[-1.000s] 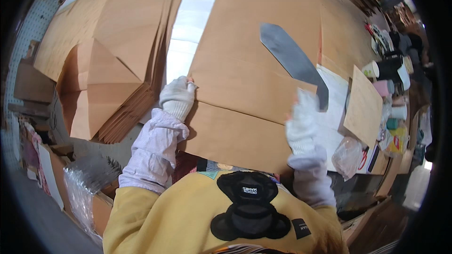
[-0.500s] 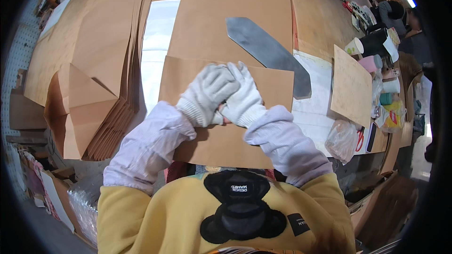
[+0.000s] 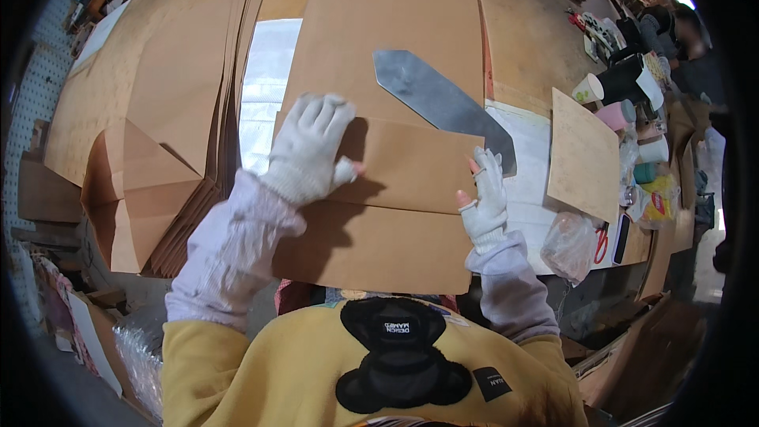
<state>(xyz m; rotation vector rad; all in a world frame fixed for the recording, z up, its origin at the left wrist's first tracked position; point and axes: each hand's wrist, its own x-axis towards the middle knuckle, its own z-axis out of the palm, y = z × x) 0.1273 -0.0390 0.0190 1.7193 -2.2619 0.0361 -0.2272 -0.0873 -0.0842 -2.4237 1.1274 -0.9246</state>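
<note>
A brown kraft paper sheet [image 3: 411,174] lies before me with a folded flap, its crease line running across the middle. My left hand [image 3: 312,146], in a white knitted glove with a bare thumb tip, is spread over the flap's left side and throws a shadow on it. At the flap's right edge is my right hand [image 3: 485,196], gloved alike with bare fingertips showing, its thumb apart from its fingers. Neither hand grips anything; whether they touch the paper is hard to make out. A grey flat plate with pointed ends [image 3: 447,103] rests just beyond the flap.
To the left stands a stack of folded brown paper bags [image 3: 182,103]. On the right are a thin board [image 3: 583,160], a clear plastic bag [image 3: 568,245], red-handled scissors [image 3: 601,245], and several cups, including a pink one [image 3: 615,115]. Another person [image 3: 660,35] is at the far right.
My hands were together on the middle of the flap; they have parted, the left going left and the right going right. The crease now shows between them.
</note>
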